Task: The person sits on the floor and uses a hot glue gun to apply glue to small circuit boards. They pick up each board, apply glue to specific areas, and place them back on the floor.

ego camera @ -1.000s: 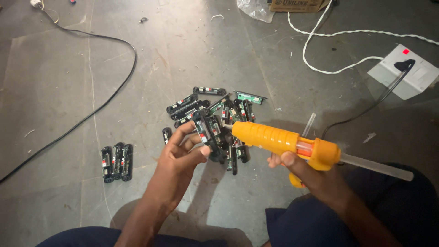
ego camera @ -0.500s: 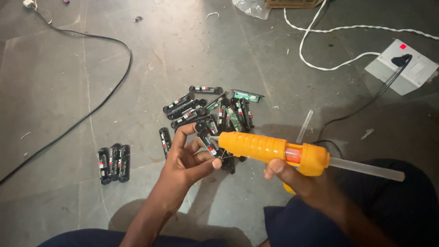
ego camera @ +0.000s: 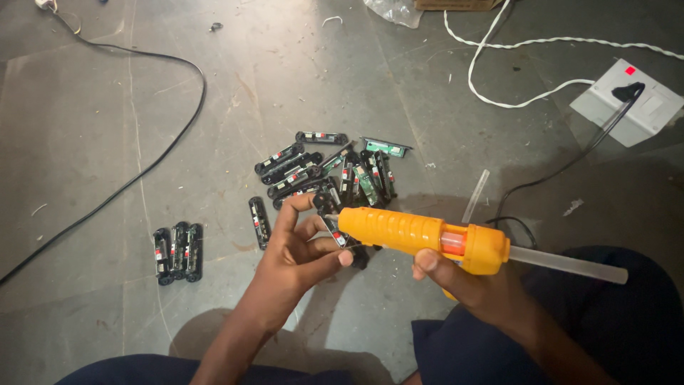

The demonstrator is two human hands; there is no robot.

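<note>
Right hand [ego camera: 474, 289] clenched round the grip of the orange plastic hot-glue gun [ego camera: 420, 235], index finger up at the trigger area. Clear glue stick [ego camera: 570, 265] sticking out the back. Gun's long axis near horizontal, slightly tilted; nozzle points left, toward the left hand, stick trails right.

Left hand [ego camera: 303, 253] pinching a small black oblong module with a circuit board [ego camera: 335, 229] between thumb and fingers, held above the grey concrete floor [ego camera: 92, 100], right at the nozzle tip. Touching or just short: can't tell. Module mostly hidden by fingers; long axis looks diagonal, upper-left to lower-right, board face toward the nozzle.

Handling, by judgement: module light, stiff, thin, likely fragile on the board side; best held by the long edges, fingertips clear of the glue point. Gun light, rigid, hot at the tip; grip only.

Heap of like black modules [ego camera: 324, 171] on the floor just beyond the hands; row of three [ego camera: 178, 253] well off to the left.
</note>
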